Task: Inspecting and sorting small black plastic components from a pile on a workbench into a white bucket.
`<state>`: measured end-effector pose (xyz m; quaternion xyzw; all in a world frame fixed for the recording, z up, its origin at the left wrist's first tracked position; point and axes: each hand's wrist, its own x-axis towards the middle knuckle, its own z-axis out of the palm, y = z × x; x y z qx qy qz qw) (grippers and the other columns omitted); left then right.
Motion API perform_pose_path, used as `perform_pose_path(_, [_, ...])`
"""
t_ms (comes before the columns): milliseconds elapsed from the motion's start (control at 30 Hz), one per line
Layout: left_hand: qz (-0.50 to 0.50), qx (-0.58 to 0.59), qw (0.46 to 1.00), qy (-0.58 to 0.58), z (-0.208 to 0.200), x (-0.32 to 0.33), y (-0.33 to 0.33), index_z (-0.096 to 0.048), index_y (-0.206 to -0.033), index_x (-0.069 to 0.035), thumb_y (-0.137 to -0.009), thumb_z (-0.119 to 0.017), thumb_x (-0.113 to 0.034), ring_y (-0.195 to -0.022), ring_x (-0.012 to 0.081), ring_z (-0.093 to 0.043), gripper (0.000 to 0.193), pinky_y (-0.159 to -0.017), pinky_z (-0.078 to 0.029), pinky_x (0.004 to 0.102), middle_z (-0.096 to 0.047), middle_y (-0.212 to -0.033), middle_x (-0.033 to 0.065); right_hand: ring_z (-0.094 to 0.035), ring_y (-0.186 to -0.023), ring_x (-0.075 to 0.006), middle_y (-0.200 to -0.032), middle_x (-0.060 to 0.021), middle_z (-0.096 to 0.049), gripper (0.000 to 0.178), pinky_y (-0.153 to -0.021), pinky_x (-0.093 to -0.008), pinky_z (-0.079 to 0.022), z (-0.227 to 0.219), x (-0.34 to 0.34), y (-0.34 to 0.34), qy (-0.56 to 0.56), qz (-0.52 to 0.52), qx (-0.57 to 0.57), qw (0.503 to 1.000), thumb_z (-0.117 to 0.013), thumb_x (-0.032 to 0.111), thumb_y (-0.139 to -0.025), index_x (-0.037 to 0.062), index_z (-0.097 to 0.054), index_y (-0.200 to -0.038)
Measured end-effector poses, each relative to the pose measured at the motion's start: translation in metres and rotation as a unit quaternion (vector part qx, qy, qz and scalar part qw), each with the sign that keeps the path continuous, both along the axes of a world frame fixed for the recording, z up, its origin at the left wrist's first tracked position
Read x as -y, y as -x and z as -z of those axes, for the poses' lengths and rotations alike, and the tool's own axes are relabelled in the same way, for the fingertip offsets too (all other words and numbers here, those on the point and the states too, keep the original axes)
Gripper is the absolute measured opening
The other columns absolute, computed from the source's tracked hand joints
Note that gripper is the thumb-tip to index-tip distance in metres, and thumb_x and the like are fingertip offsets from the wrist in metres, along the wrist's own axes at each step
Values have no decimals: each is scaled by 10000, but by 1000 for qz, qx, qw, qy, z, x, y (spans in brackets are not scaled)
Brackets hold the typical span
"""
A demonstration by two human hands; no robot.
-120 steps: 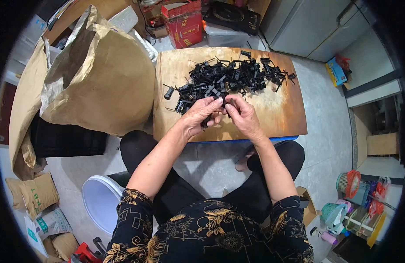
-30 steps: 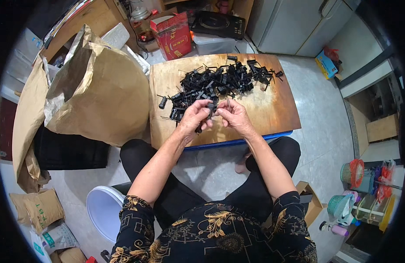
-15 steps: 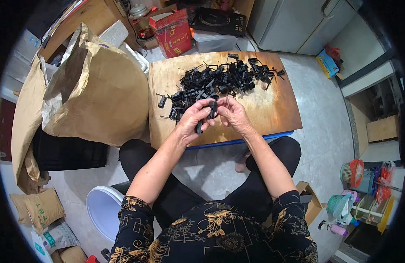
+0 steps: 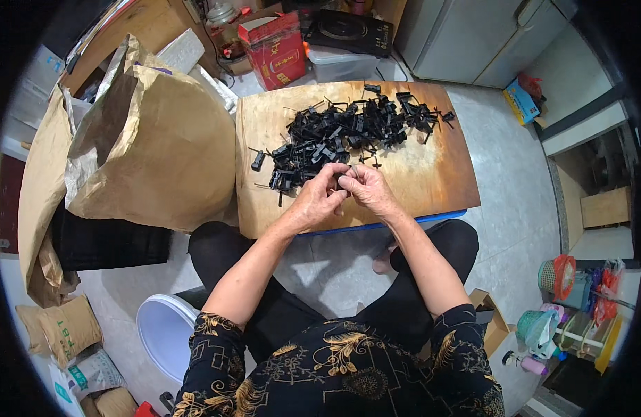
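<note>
Both hands meet over the near edge of the wooden board, thumbs and fingers pinched close together. My left hand (image 4: 319, 200) is closed around a small black plastic part (image 4: 344, 176), of which only a dark bit shows between the fingers. My right hand (image 4: 370, 190) is closed too, its thumb and fingertips pressed against the left fingertips; what they pinch is hidden. Just beyond the hands lies a heap of black plastic parts (image 4: 327, 132) with thin stems sticking out. One loose part (image 4: 257, 161) rests at the heap's left side.
The wooden board (image 4: 431, 174) has a blue edge (image 4: 442, 215) beneath it. A large brown paper sack (image 4: 161, 146) stands open at its left. A white bucket (image 4: 166, 333) is by my left leg, a cardboard box (image 4: 497, 323) by my right. Behind the board stands a red box (image 4: 275, 59).
The black plastic parts that showed in my left hand are now mostly hidden. My hands have drawn closer together, with the fingertips lower and the left fingers curled in more.
</note>
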<state>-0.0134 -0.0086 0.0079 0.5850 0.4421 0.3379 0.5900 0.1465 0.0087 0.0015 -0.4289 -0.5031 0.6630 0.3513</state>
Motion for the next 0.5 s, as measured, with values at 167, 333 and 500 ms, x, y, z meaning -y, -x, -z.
perform_pose_path(167, [-37, 54, 995, 75, -14, -7, 3, -390, -1181, -56, -863, -521, -54, -588, 79, -556, 344, -449, -400, 196, -575, -806, 45, -416, -557, -40, -638, 35, -484, 250, -491, -188, -333, 4, -3, -5, 24, -14, -55, 998, -458, 255, -943, 47, -548, -839])
perform_pose_path(333, [-28, 5, 998, 63, -13, -10, 7, -388, -1113, -53, -867, -509, -61, -547, 82, -540, 274, -441, -390, 216, -502, -735, 26, -442, -589, -90, -655, 1, -468, 259, -540, -249, -379, 2, 2, -1, -78, -49, 81, 992, -399, 255, -957, 25, -510, -916])
perform_pose_path(500, [-35, -5, 998, 57, -10, -13, 3, -385, -1054, -49, -856, -517, -43, -521, 87, -528, 238, -445, -392, 232, -499, -711, 30, -452, -583, -105, -647, -16, -471, 228, -549, -270, -393, 9, -1, 2, -83, -42, 96, 991, -405, 226, -950, 24, -510, -929])
